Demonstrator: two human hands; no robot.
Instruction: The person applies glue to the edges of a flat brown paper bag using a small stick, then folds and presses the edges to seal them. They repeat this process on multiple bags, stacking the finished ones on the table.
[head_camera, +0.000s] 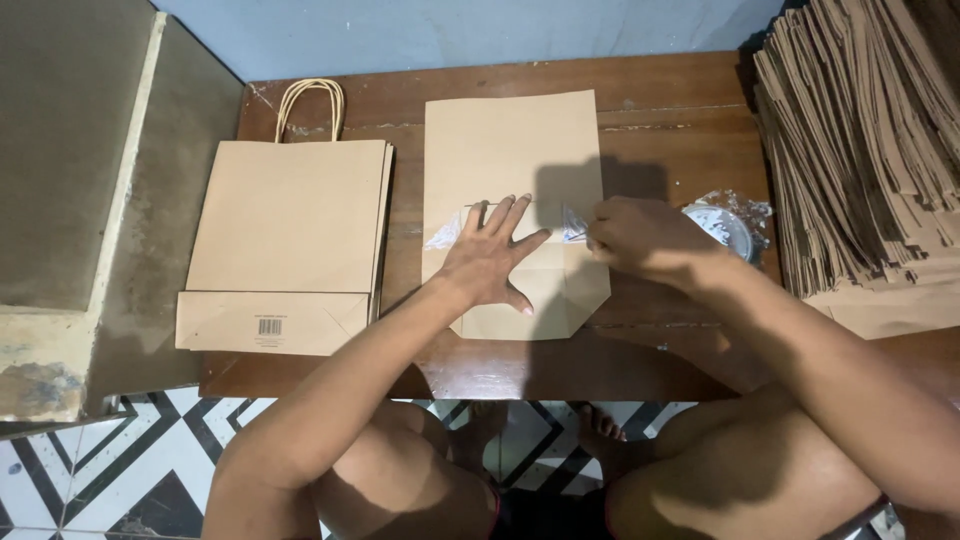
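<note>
The dark, scuffed wooden table (680, 90) carried everything. At its right edge rose a tall stack of flat brown paper sheets (860, 140), ribbed along their edges. On the left lay a finished brown paper bag with twisted paper handles (285, 245), flat and crisp. In the middle lay the unfinished flat brown paper bag (512, 150), its bottom flaps folded open. The left hand (492, 260) pressed it down, fingers spread flat. The right hand (640, 240), fingers curled together, worked at the glistening, glue-wet fold. Firm, even pressure would probably keep that crease square. A small round glue tin (725, 225) sat just beside it.
</note>
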